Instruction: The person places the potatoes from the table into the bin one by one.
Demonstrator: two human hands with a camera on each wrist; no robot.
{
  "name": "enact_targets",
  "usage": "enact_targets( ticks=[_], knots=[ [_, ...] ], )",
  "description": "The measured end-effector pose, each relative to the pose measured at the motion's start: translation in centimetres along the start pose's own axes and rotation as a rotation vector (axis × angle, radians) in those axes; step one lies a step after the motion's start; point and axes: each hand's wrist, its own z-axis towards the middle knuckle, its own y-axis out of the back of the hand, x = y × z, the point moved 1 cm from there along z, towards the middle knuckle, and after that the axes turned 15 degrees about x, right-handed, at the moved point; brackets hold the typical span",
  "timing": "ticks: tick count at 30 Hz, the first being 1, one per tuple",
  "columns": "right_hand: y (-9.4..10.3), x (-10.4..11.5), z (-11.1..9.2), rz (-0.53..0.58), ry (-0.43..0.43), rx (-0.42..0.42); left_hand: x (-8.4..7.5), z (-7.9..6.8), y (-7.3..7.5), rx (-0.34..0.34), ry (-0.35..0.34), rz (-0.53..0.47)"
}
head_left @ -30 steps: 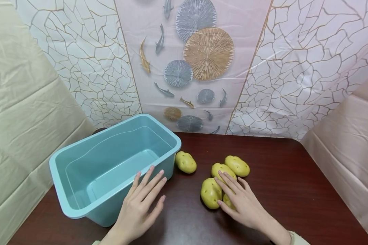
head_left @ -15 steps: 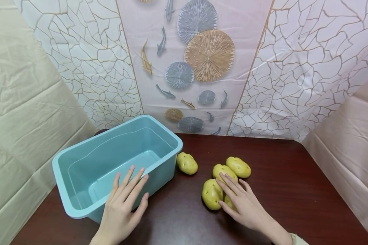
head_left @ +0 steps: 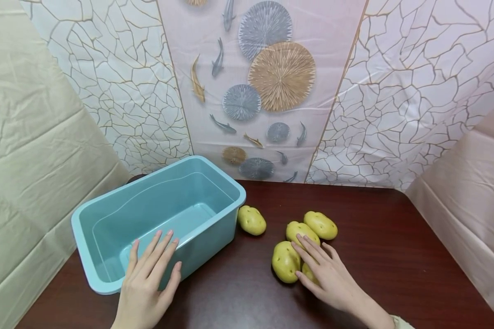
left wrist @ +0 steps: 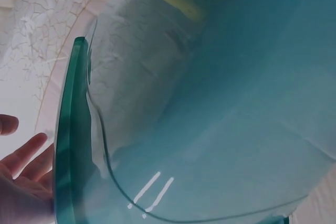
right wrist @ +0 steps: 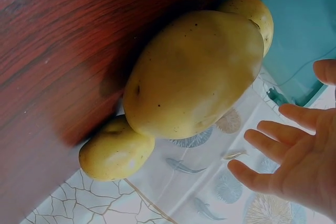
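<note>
Left hand (head_left: pixel 145 288) by tub rim (head_left: pixel 214 219), right hand (head_left: pixel 332 276) by potatoes (head_left: pixel 285 262), fingers (head_left: pixel 167 257) spread, empty.

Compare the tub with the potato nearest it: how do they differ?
Size: the tub is far larger than the potato.
Colour: the tub is light blue-green, the potato yellow.
Shape: the tub is hollow, open-topped and roughly rectangular; the potato is a rounded, pitted oval.
Shared: both rest on the dark reddish table.
</note>
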Motion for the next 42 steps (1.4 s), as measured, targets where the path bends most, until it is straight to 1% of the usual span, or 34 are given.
enact_targets(
  ticks=[3, 6, 13, 18, 27, 31, 34, 41, 42],
  knots=[
    [-0.1, 0.0, 0.0, 0.002, -0.001, 0.002, 0.1, -0.2, 0.2, -0.007, 0.015, 0.021],
    [-0.1, -0.1, 0.0, 0.004, 0.0, 0.005, 0.3, -0.5, 0.5, -0.014, 0.045, 0.042],
    [-0.2, -0.2, -0.1, 0.003, 0.002, 0.013, 1.3, -1.1, 1.7, -0.027, 0.117, 0.076],
    [-0.4, -0.3, 0.1, -0.004, 0.006, 0.026, 2.4, -1.5, 2.5, 0.01, 0.164, 0.097],
    [-0.7, -0.4, 0.3, -0.027, 0.022, 0.056, 4.3, -2.3, 3.5, 0.073, 0.235, 0.09],
    [-0.7, -0.4, 0.5, -0.023, 0.036, 0.059, 5.1, -2.8, 3.6, 0.085, 0.235, 0.08],
    [-0.9, -0.4, 0.6, -0.02, 0.05, 0.056, 5.6, -3.1, 3.7, 0.089, 0.22, 0.077],
    [-1.1, -0.4, 0.9, -0.028, 0.063, 0.075, 6.1, -3.5, 3.8, 0.13, 0.212, 0.076],
    [-1.1, -0.4, 0.9, -0.03, 0.063, 0.082, 6.1, -3.6, 3.8, 0.127, 0.204, 0.074]
  ],
)
